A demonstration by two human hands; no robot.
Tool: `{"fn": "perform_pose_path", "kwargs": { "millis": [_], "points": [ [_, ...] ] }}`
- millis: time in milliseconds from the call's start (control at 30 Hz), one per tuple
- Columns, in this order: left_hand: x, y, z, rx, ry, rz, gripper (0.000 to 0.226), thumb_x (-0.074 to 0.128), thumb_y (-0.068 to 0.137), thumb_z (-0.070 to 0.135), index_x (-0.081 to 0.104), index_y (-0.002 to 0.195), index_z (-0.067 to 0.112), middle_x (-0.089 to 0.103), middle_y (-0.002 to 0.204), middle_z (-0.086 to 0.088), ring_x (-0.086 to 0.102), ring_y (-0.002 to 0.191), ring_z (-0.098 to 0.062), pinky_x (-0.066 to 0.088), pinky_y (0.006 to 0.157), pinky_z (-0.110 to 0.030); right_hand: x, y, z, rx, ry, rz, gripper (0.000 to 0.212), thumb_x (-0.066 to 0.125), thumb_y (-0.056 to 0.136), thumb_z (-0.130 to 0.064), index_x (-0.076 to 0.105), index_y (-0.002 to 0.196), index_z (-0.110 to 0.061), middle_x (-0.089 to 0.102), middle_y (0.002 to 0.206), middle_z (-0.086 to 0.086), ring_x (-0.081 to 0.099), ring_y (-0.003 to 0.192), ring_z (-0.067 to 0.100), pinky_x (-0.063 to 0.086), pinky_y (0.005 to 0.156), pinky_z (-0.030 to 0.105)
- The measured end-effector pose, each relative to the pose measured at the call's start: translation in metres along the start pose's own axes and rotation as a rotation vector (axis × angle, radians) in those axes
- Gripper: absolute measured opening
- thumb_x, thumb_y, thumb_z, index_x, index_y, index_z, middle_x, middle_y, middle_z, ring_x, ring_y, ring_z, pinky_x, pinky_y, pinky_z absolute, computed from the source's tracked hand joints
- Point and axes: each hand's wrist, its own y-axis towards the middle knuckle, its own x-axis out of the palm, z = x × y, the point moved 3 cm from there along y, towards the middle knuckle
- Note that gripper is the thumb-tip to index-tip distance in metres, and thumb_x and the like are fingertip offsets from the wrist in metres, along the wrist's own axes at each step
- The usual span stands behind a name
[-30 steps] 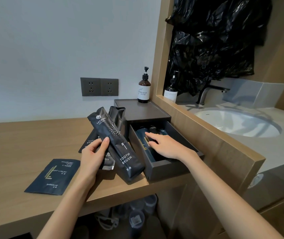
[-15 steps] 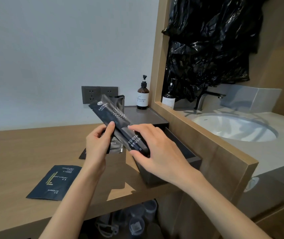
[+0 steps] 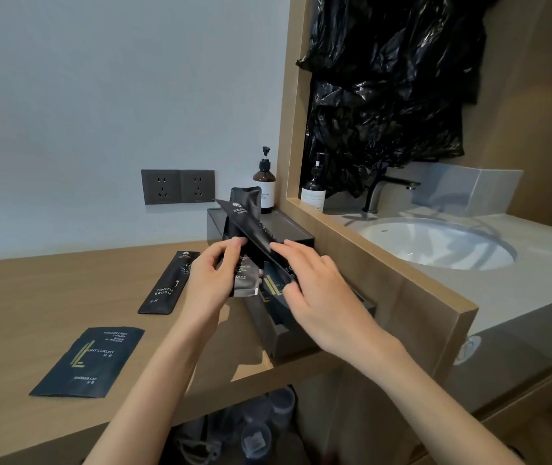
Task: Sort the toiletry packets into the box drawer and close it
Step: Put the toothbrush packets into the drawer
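Note:
My left hand (image 3: pixel 212 280) grips a bunch of black packets (image 3: pixel 244 223) standing upright beside the dark grey box (image 3: pixel 288 229). My right hand (image 3: pixel 321 297) grips a long black toothbrush packet (image 3: pixel 261 234) from that bunch, slanted down over the open drawer (image 3: pixel 284 340). A dark blue packet (image 3: pixel 272 286) with gold lines shows in the drawer under my right hand. On the wooden counter (image 3: pixel 33 297) lie a second toothbrush packet (image 3: pixel 168 283) and a dark blue shower cap packet (image 3: pixel 90 362), both left of my hands.
A brown pump bottle (image 3: pixel 264 184) stands behind the box by the wall sockets (image 3: pixel 178 186). A wooden partition (image 3: pixel 385 273) borders the drawer's right side; beyond it are a sink (image 3: pixel 435 243), a tap, a second bottle and hanging black plastic bags (image 3: pixel 385 95).
My right hand left the drawer and took hold of the toothbrush packet. Both hands shifted toward the drawer, and a second toothbrush packet now lies uncovered on the counter.

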Motion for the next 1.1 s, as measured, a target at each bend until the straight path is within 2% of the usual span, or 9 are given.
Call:
{"fn": "perform_pose_path", "kwargs": {
  "millis": [67,133,200,367,500,800,1100],
  "points": [
    [-0.003,0.0,-0.007,0.014,0.035,0.001,0.019,0.054,0.095,0.035,0.07,0.104,0.031,0.073,0.106,-0.002,0.072,0.091,-0.027,0.054,0.088,-0.053,-0.01,-0.002,0.01,0.035,0.011,0.032,0.05,0.033,0.098,-0.021,0.028,0.146,-0.034,0.031,0.15,-0.015,0.033,0.129,0.013,0.034,0.102,0.026],
    [-0.011,0.0,-0.017,0.03,0.088,0.015,0.018,0.055,0.094,0.035,0.07,0.102,0.039,0.072,0.108,0.001,0.069,0.099,-0.028,0.052,0.09,-0.055,-0.02,-0.006,0.022,0.086,0.002,0.062,0.049,0.032,0.098,-0.021,0.03,0.145,-0.035,0.036,0.147,-0.017,0.034,0.128,0.01,0.033,0.097,0.023],
    [-0.018,-0.003,-0.025,0.016,0.106,0.019,0.018,0.056,0.093,0.034,0.07,0.1,0.041,0.071,0.11,0.002,0.066,0.104,-0.028,0.051,0.092,-0.056,-0.028,-0.011,0.035,0.141,-0.02,0.072,0.049,0.033,0.097,-0.021,0.033,0.144,-0.035,0.039,0.146,-0.016,0.035,0.13,0.011,0.035,0.1,0.027],
    [-0.024,-0.009,-0.028,-0.01,0.15,0.039,0.02,0.055,0.095,0.023,0.069,0.101,0.036,0.069,0.112,0.005,0.062,0.109,-0.02,0.049,0.096,-0.054,-0.027,-0.022,0.057,0.283,-0.083,-0.098,0.047,0.031,0.098,-0.023,0.035,0.143,-0.034,0.04,0.147,-0.01,0.035,0.132,0.02,0.037,0.106,0.039],
    [-0.023,-0.011,-0.028,-0.015,0.169,0.037,0.021,0.055,0.095,0.018,0.07,0.103,0.032,0.069,0.111,0.009,0.061,0.109,-0.014,0.049,0.099,-0.048,-0.012,-0.02,0.064,0.338,-0.119,-0.22,0.047,0.029,0.098,-0.023,0.036,0.143,-0.03,0.04,0.148,-0.005,0.034,0.133,0.025,0.036,0.106,0.04],
    [-0.023,-0.015,-0.026,0.026,0.213,0.028,0.021,0.055,0.095,0.016,0.069,0.103,0.03,0.066,0.104,0.02,0.058,0.103,0.003,0.047,0.092,-0.028,0.022,0.02,0.08,0.403,-0.253,-0.254,0.048,0.027,0.1,-0.023,0.029,0.148,-0.022,0.031,0.153,0.005,0.032,0.131,0.037,0.03,0.107,0.048],
    [-0.03,-0.013,-0.028,0.01,0.206,0.035,0.021,0.055,0.095,0.018,0.07,0.108,0.027,0.068,0.108,0.015,0.06,0.106,-0.006,0.05,0.092,-0.034,0.042,0.035,0.096,0.389,-0.368,-0.318,0.048,0.03,0.101,-0.033,0.027,0.149,-0.03,0.033,0.154,0.003,0.028,0.136,0.032,0.028,0.108,0.046]
  ]
}}
